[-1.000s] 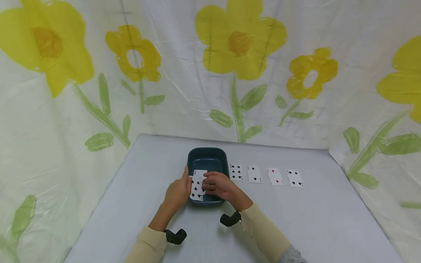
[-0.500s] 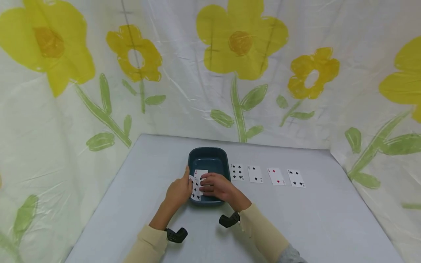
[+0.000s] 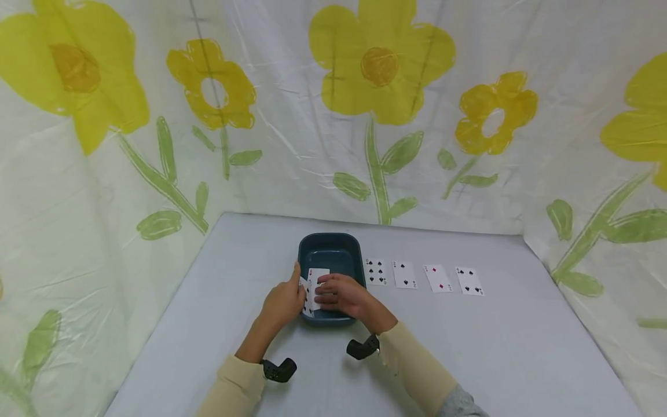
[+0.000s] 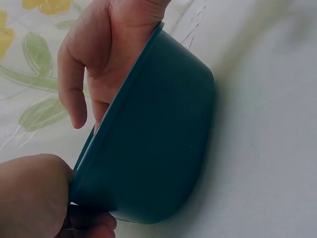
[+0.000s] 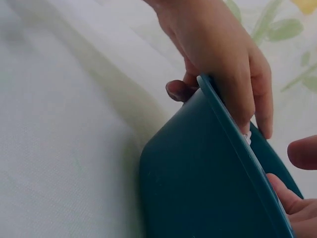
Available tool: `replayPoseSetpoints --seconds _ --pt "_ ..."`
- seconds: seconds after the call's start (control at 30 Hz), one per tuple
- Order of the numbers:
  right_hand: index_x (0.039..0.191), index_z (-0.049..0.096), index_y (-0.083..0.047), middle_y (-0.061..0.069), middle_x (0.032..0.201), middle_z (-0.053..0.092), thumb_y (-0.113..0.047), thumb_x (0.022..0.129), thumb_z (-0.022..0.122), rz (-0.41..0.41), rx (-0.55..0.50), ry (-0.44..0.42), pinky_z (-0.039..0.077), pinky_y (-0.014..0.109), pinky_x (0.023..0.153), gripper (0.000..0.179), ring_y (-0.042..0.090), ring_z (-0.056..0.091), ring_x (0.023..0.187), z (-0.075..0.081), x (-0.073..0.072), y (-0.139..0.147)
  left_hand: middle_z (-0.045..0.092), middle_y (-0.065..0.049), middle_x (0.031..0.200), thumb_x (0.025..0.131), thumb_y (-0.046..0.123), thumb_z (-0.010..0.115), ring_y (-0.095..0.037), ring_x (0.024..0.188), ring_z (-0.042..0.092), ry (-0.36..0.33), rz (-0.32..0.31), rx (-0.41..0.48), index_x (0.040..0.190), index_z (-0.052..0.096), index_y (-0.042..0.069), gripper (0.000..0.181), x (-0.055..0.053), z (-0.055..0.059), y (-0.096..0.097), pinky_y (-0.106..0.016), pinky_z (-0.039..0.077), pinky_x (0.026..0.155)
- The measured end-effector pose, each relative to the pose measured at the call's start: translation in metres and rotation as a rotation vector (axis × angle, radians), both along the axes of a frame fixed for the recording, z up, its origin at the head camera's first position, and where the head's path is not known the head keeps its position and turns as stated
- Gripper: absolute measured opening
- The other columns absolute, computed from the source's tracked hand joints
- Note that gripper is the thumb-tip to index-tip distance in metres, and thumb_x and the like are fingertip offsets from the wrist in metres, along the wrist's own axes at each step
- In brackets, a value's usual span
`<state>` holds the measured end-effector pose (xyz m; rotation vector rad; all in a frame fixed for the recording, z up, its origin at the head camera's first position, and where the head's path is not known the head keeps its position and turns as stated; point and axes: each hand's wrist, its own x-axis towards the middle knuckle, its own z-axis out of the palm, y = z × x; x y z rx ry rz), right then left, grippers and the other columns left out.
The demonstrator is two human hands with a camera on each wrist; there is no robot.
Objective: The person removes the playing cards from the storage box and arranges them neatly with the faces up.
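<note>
On the desk (image 3: 495, 347), the left hand (image 3: 283, 302) grips the left rim of a dark teal tub (image 3: 329, 259). The right hand (image 3: 346, 296) reaches in from the right, fingers loosely extended, thumb apart, over overlapping playing cards (image 3: 316, 275) at the tub's near left. Four face-up cards (image 3: 404, 275) lie in a row to the right.

a pale, creased sheet (image 3: 283, 156) hangs beyond the white desk (image 3: 323, 388), which spreads toward six o'clock. on the sheet, a big yellow flower (image 3: 78, 69) sits at ten o'clock, a smaller hollow-centred bloom (image 3: 517, 105) at two, with a green leaf (image 3: 479, 180) beneath it.
</note>
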<state>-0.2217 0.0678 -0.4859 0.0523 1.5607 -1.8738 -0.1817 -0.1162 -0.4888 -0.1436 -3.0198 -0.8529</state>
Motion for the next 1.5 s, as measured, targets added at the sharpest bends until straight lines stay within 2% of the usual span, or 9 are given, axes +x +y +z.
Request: replayPoseSetpoints --seconds 0.17,0.37,0.53,0.63,0.83,1.03,1.27,1.4,1.5 --pt "0.138 0.047 0.005 0.023 0.128 0.061 -0.008 0.1 0.054 0.009 0.028 0.02 0.044 0.051 0.101 0.041 0.037 0.061 0.117 0.0 0.0 -0.001 0.047 -0.002 0.059 0.104 0.016 0.048 -0.018 0.052 0.048 -0.009 -0.018 -0.008 0.155 0.026 -0.005 0.06 0.001 0.003 0.0 -0.034 0.039 0.052" --pt "0.138 0.047 0.005 0.022 0.127 0.063 -0.009 0.1 0.055 0.061 0.033 0.037 0.046 0.048 0.099 0.042 0.037 0.06 0.119 0.001 0.002 -0.001 0.047 -0.003 0.06 0.103 0.018 0.048 -0.018 0.051 0.046 -0.025 -0.022 -0.018 0.155 0.025 -0.006 0.062 -0.001 0.003 -0.002 -0.034 0.038 0.051" --pt "0.136 0.049 0.003 0.018 0.122 0.066 -0.009 0.1 0.055 0.113 0.01 0.056 0.045 0.049 0.1 0.038 0.038 0.059 0.121 0.001 0.003 -0.001 0.061 -0.01 0.073 0.103 0.03 0.053 -0.019 0.059 0.051 -0.036 -0.015 -0.028 0.155 0.026 -0.006 0.069 -0.004 0.001 -0.003 -0.037 0.045 0.058" --pt "0.136 0.049 0.003 0.017 0.121 0.066 -0.009 0.101 0.055 0.126 0.0 0.062 0.044 0.049 0.101 0.037 0.039 0.058 0.122 0.001 0.003 -0.001 0.063 -0.01 0.076 0.1 0.033 0.058 -0.02 0.062 0.052 -0.043 -0.025 -0.031 0.155 0.026 -0.007 0.075 -0.004 0.002 -0.004 -0.037 0.045 0.06" --pt "0.138 0.047 0.004 0.021 0.128 0.063 -0.01 0.101 0.054 0.121 0.012 0.059 0.045 0.049 0.1 0.04 0.039 0.058 0.121 0.0 0.003 -0.002 0.047 -0.002 0.059 0.1 0.017 0.053 -0.017 0.049 0.044 -0.034 -0.054 -0.013 0.155 0.024 -0.008 0.067 -0.003 0.004 -0.005 -0.032 0.037 0.05" --pt "0.137 0.049 0.003 0.021 0.127 0.062 -0.01 0.101 0.055 0.11 0.012 0.056 0.047 0.049 0.098 0.039 0.037 0.061 0.117 -0.001 0.002 -0.001 0.05 -0.001 0.059 0.104 0.018 0.045 -0.017 0.048 0.048 -0.082 -0.069 0.0 0.157 0.017 -0.006 0.065 -0.001 0.007 -0.005 -0.033 0.039 0.05" --pt "0.134 0.051 0.001 0.017 0.124 0.063 -0.011 0.1 0.057 0.116 0.032 0.059 0.05 0.048 0.094 0.037 0.03 0.066 0.105 -0.001 0.001 -0.001 0.054 -0.001 0.058 0.107 0.018 0.036 -0.018 0.047 0.052 -0.132 -0.1 0.092 0.159 0.012 -0.002 0.061 0.0 0.011 -0.009 -0.035 0.042 0.054" --pt "0.134 0.051 0.0 0.015 0.12 0.064 -0.007 0.096 0.059 0.105 0.067 0.117 0.053 0.044 0.089 0.039 0.026 0.066 0.096 -0.001 0.003 -0.002 0.054 0.0 0.058 0.107 0.02 0.034 -0.017 0.048 0.052 -0.136 -0.105 0.098 0.159 0.012 -0.001 0.06 0.0 0.01 -0.01 -0.035 0.042 0.056" --pt "0.135 0.05 0.002 0.015 0.112 0.067 0.0 0.092 0.062 0.059 0.086 0.182 0.054 0.04 0.084 0.044 0.023 0.065 0.09 -0.002 0.004 -0.003 0.054 0.0 0.06 0.108 0.023 0.035 -0.017 0.048 0.051 -0.126 -0.092 0.08 0.159 0.013 -0.002 0.061 0.001 0.009 -0.009 -0.035 0.042 0.058"
